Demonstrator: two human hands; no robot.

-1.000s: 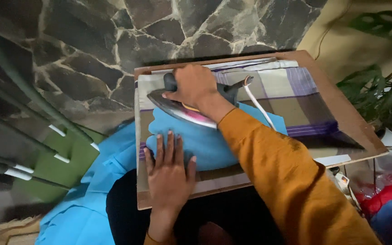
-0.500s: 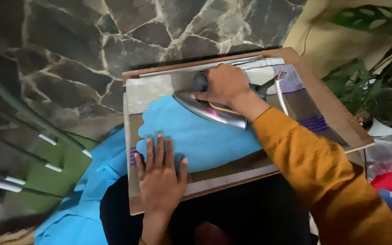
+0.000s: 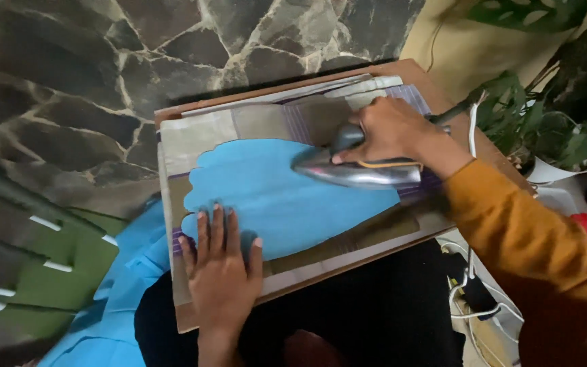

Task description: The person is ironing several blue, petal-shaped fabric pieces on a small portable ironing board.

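Observation:
A light blue cloth (image 3: 273,197) with a scalloped edge lies spread on a padded board (image 3: 191,143) that rests across my lap. My right hand (image 3: 392,129) grips the dark handle of a silver iron (image 3: 358,173), whose tip points left and sits on the cloth's right part. My left hand (image 3: 222,268) lies flat with fingers spread on the cloth's near left edge, pressing it down. The rest of the blue cloth hangs off the board to the left.
A stone wall (image 3: 103,75) rises behind the board. Leafy potted plants (image 3: 552,129) stand at the right. A white cord (image 3: 470,299) runs down at the right near the board's corner. Green panels (image 3: 49,258) lie at the lower left.
My right hand has slid the iron to the right across the cloth, uncovering more blue fabric. My left hand stays flat on the near edge.

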